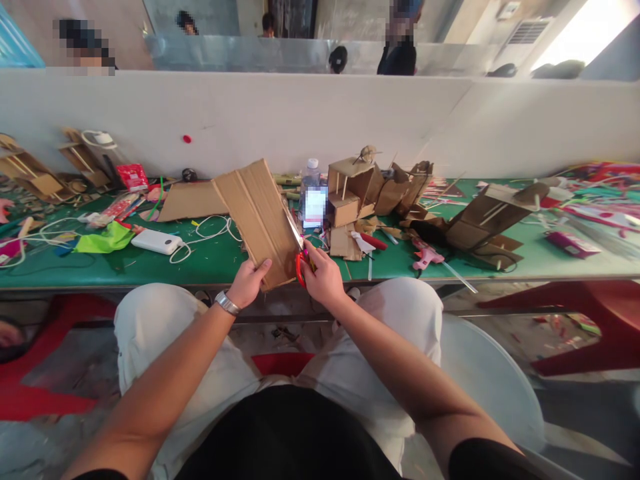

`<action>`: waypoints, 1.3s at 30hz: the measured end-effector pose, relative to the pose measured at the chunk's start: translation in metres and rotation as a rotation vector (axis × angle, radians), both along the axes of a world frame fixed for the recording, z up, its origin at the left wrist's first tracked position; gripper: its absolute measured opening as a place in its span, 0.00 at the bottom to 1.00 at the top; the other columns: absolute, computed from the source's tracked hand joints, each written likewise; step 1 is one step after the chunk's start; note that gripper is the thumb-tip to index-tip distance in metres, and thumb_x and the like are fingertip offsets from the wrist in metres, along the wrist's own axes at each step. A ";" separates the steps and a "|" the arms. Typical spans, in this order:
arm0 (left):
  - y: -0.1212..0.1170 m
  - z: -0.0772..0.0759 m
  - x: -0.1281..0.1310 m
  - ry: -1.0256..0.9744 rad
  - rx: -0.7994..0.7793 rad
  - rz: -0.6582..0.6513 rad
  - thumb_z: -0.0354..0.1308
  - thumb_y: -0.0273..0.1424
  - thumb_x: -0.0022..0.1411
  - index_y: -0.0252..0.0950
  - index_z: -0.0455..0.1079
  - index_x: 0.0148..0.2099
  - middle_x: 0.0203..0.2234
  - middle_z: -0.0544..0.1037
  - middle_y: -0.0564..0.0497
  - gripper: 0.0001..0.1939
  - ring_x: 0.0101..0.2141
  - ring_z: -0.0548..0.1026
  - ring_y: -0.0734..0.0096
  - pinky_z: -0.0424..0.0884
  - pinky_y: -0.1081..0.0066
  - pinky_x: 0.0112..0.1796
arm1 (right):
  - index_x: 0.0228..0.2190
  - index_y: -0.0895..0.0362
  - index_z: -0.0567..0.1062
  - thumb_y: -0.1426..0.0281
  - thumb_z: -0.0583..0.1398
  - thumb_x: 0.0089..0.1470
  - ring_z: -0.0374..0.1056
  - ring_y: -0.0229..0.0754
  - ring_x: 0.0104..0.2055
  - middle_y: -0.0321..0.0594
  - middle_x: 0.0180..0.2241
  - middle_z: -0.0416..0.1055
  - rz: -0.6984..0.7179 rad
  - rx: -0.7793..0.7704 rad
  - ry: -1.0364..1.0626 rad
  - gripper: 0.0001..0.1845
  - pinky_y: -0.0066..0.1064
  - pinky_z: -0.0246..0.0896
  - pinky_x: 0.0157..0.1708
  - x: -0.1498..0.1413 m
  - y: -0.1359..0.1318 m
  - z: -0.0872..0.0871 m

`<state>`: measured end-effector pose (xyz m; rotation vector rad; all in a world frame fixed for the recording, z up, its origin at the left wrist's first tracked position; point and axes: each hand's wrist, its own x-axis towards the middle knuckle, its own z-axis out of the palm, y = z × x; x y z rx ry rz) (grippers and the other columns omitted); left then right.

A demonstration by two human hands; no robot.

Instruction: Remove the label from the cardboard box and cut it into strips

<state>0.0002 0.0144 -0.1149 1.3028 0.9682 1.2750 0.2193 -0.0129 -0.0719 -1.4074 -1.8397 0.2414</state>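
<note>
A creased, flat piece of brown cardboard (255,210) is held up over the table's front edge. My left hand (249,283) pinches its lower left edge, thumb on the near face. In my right hand (323,277) is a pair of scissors (297,233) with red handles, my fingers wrapped round the loops. The metal blades point up and left along the cardboard's right edge; whether they touch it I cannot tell. Behind the scissors a lit phone (315,207) stands upright against a clear bottle (311,170).
The green table (210,257) carries cardboard models (350,190), another model (493,217) at right, a pink glue gun (427,257), a white power bank (157,241) with cables and a flat cardboard sheet (193,201). Behind runs a white partition (280,120) with people beyond. Red stools (595,327) flank me.
</note>
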 end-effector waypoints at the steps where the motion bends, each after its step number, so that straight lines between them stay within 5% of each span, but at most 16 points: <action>1: 0.000 -0.001 0.000 -0.003 -0.003 -0.001 0.70 0.54 0.58 0.36 0.82 0.48 0.38 0.86 0.45 0.28 0.47 0.82 0.47 0.77 0.55 0.50 | 0.65 0.55 0.71 0.68 0.57 0.66 0.77 0.53 0.49 0.51 0.51 0.78 0.001 -0.001 0.001 0.28 0.38 0.73 0.47 0.000 0.000 0.000; 20: -0.010 -0.002 0.015 -0.019 -0.032 -0.161 0.69 0.52 0.60 0.35 0.83 0.50 0.47 0.86 0.41 0.27 0.53 0.80 0.43 0.72 0.50 0.58 | 0.66 0.54 0.69 0.66 0.58 0.65 0.76 0.53 0.50 0.50 0.51 0.76 -0.010 0.044 0.035 0.29 0.39 0.73 0.50 0.001 -0.005 0.014; 32: 0.000 -0.005 0.010 -0.148 -0.047 -0.038 0.69 0.53 0.61 0.35 0.78 0.56 0.55 0.82 0.40 0.31 0.56 0.79 0.50 0.71 0.54 0.59 | 0.66 0.55 0.66 0.67 0.59 0.61 0.73 0.52 0.48 0.50 0.50 0.73 -0.006 0.034 0.034 0.32 0.40 0.72 0.48 0.000 -0.008 0.016; 39: -0.001 -0.004 0.007 -0.090 -0.021 -0.016 0.69 0.52 0.60 0.32 0.80 0.53 0.50 0.85 0.40 0.31 0.56 0.78 0.48 0.71 0.57 0.58 | 0.66 0.54 0.68 0.65 0.57 0.64 0.74 0.51 0.46 0.50 0.53 0.73 -0.016 0.001 -0.004 0.30 0.39 0.74 0.44 -0.002 -0.008 0.011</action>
